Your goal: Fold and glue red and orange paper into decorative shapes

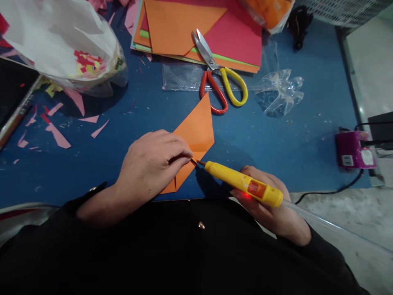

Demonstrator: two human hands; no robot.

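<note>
A folded sheet of orange paper (196, 129) lies on the blue table by its front edge. My left hand (156, 162) rests over its left part, fingers closed in a pinch on the paper near its right edge. My right hand (270, 196) is wrapped round a yellow hot glue gun (235, 176) with a clear glue stick (331, 227) coming out of its back end. The glue gun's nozzle points left and meets the paper's edge right beside my left fingertips. My palm hides the lower left of the paper.
Scissors (211, 61) with red and yellow handles lie beyond the paper, against a stack of coloured paper (236, 39). A lined bin (104, 78) with scraps stands at left, near pink offcuts (58, 135). A purple power socket (354, 149) sits at right.
</note>
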